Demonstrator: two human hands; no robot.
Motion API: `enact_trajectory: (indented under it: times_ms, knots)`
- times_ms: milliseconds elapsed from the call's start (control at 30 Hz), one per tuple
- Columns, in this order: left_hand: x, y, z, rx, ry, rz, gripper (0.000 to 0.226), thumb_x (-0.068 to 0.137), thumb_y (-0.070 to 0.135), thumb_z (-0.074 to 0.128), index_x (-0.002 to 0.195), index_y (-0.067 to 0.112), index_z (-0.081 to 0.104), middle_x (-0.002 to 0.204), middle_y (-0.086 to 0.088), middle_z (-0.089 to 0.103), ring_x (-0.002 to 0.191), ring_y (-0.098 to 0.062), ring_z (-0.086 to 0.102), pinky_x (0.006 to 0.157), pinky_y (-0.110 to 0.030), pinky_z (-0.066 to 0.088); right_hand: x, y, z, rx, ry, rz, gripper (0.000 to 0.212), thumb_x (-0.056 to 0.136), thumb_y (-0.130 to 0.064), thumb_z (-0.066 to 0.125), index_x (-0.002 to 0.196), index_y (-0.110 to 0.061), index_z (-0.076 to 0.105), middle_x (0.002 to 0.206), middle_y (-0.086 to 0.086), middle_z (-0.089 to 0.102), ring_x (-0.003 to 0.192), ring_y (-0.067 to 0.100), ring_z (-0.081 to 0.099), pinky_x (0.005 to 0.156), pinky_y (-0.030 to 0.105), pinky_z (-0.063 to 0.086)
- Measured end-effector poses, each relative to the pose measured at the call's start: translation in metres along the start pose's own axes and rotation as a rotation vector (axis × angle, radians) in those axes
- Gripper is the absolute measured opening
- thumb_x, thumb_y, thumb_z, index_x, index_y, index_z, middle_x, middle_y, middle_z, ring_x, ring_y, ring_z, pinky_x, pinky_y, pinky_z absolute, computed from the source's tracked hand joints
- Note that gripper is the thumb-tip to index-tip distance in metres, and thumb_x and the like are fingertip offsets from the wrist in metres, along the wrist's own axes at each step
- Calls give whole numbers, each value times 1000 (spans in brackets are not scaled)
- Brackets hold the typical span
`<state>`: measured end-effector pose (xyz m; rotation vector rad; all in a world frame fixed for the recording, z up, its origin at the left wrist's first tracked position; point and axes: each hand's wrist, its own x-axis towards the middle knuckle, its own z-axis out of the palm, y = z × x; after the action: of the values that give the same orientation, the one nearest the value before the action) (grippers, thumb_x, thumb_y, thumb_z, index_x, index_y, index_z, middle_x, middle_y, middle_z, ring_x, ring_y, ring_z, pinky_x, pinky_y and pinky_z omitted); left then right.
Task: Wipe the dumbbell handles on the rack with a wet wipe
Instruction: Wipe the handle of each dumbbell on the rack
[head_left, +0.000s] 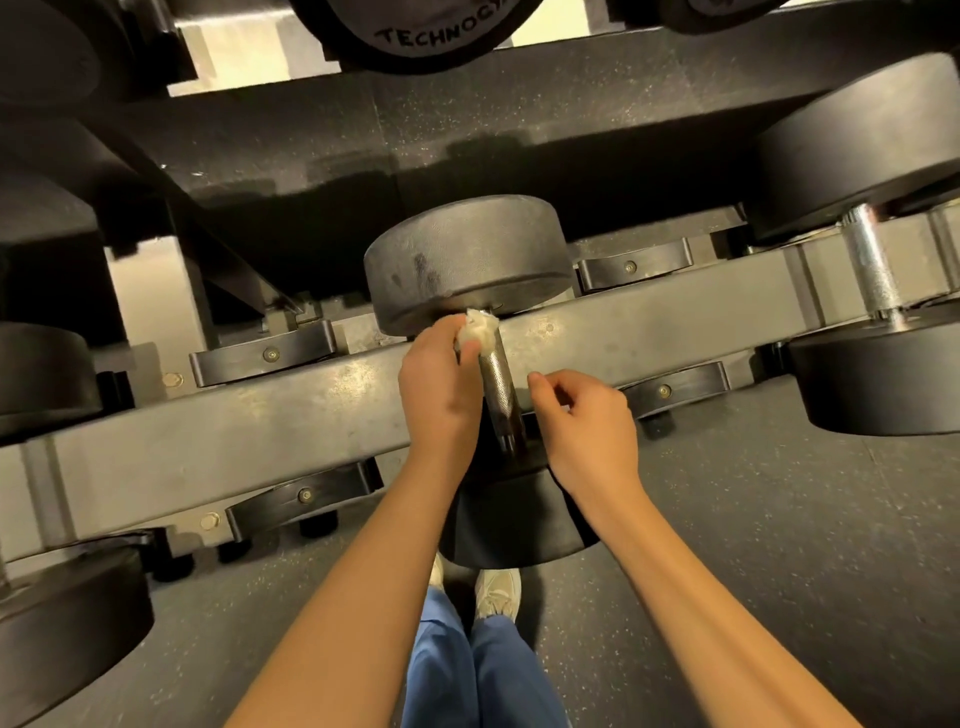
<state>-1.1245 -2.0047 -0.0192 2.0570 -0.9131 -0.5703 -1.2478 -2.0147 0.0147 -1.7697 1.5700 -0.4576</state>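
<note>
head view: the camera looks down over a dumbbell rack (260, 431). one dumbbell (462, 260) lies across the rail straight ahead, with its knurled metal handle (496, 379) running toward the person. the left hand (441, 384) pinches a crumpled wet wipe (478, 330) and presses it against the far end of that handle, right where the bar meets the far weight head. the right hand (587, 421) sits just beside the handle on its other side, its fingers (545, 384) loosely curled and holding nothing, not touching the bar as far as can be seen.

the rest of this handle, down to the near head (509, 525), shows bare metal below the wipe. whether it has been cleaned cannot be told. another dumbbell handle (872, 260) on the right and more weights at the left edge and the tier above are untouched at this moment. judging by that, the job looks like it is at an early or middle stage, with this bar in hand and several others left.
</note>
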Motion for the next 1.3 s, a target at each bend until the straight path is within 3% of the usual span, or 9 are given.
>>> enact_trajectory:
  times_ms: [133, 333, 433, 567, 733, 867, 1000, 1167, 1300]
  knots:
    - [-15, -9, -2, 43, -63, 126, 19, 94, 11, 55, 78, 8, 64, 74, 3, 54, 66, -9, 46, 60, -19, 35, -2, -1, 0, -26, -1, 13, 47, 94, -27, 52, 50, -26, 36, 48, -5, 39, 48, 8, 41, 44, 19, 25]
    - [-17, -15, -8, -6, -143, 151, 18, 92, 9, 57, 76, 13, 64, 77, 0, 58, 69, -4, 47, 63, -8, 34, -7, 2, 5, -127, 15, 14, 28, 94, -27, 47, 72, -15, 59, 77, -5, 56, 67, 10, 49, 56, 27, 28]
    - [-1, -8, -2, -24, -57, 71, 38, 92, 11, 49, 59, 29, 41, 71, 3, 49, 67, -3, 42, 59, -9, 29, -18, 7, 6, -110, 48, -99, 29, 93, -29, 45, 83, -16, 68, 96, -1, 67, 87, 8, 54, 70, 23, 36]
    - [-4, -9, -1, -9, -93, 18, 36, 88, 4, 48, 57, 19, 44, 63, 4, 45, 62, -4, 39, 57, -13, 30, -19, 9, 5, -157, 7, -120, 52, 89, -45, 31, 103, -16, 72, 121, 3, 65, 116, 17, 56, 96, 33, 42]
    - [-18, -23, -15, 11, -285, 48, 11, 90, 8, 60, 84, 6, 69, 79, -1, 63, 71, -11, 54, 62, -9, 37, -21, 6, 3, -124, 14, -106, 43, 91, -39, 39, 103, -14, 72, 119, 3, 66, 114, 18, 57, 97, 34, 42]
    - [-4, -12, -12, -68, -135, -14, 19, 89, 7, 54, 75, 0, 64, 73, -12, 63, 69, -22, 56, 58, -25, 40, -21, 7, 3, -104, 13, -68, 26, 94, -26, 50, 101, -15, 72, 117, 1, 67, 112, 16, 57, 92, 27, 38]
    - [-1, -7, -5, -29, -146, -68, 17, 89, 3, 44, 77, 1, 57, 76, -10, 57, 70, -21, 50, 62, -33, 40, -20, 6, 5, -91, 19, -65, 41, 90, -36, 40, 112, -16, 69, 130, 2, 60, 121, 16, 52, 100, 34, 40]
    - [-18, -19, -16, 60, -380, -73, 9, 92, 11, 56, 85, 15, 58, 76, 6, 54, 66, -4, 47, 57, -18, 36, -31, 14, 5, -164, 21, -143, 57, 88, -47, 33, 125, -15, 61, 141, 4, 51, 126, 21, 48, 104, 36, 32]
    - [-14, -15, -16, 11, -211, 4, 8, 90, 14, 56, 83, 15, 60, 76, 4, 58, 67, -7, 51, 58, -20, 37, -34, 17, 5, -190, 31, -155, 59, 87, -48, 30, 123, -15, 63, 137, 4, 54, 123, 21, 50, 102, 33, 29]
